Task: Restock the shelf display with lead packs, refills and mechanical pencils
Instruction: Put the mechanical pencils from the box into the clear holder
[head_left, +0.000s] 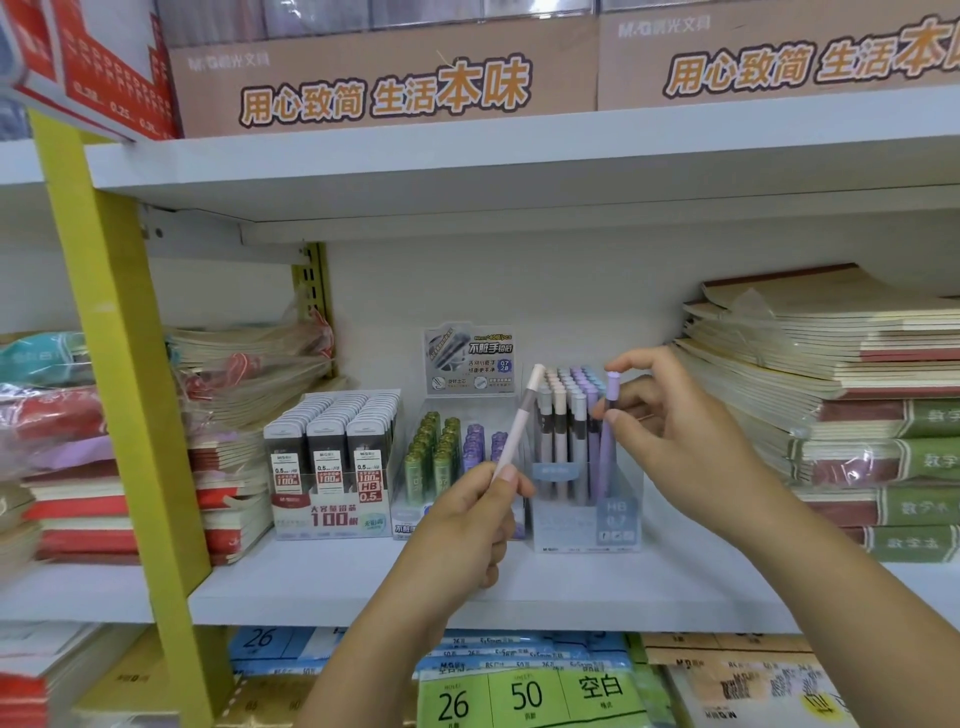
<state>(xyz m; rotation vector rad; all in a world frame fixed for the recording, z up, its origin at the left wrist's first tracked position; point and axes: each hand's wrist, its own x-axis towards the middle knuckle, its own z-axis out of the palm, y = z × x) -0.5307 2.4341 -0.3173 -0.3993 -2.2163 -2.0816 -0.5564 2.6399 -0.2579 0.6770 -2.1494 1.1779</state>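
Observation:
My left hand (467, 525) grips a pale pink mechanical pencil (519, 421) by its lower end, tilted up to the right in front of the displays. With my right hand (675, 421) I pinch a purple mechanical pencil (607, 431) standing at the front right of the clear pencil display box (587, 525), which holds several pastel pencils. To its left stand a clear tray of green and purple lead tubes (441, 457) and a box of 0.5 HB lead packs (332, 457).
All three displays sit on a white shelf (311, 587). Notebook stacks flank them at left (244, 395) and right (831, 374). A yellow upright (119, 364) stands at left. Cardboard cartons (384, 78) sit above, paper packs (519, 686) below.

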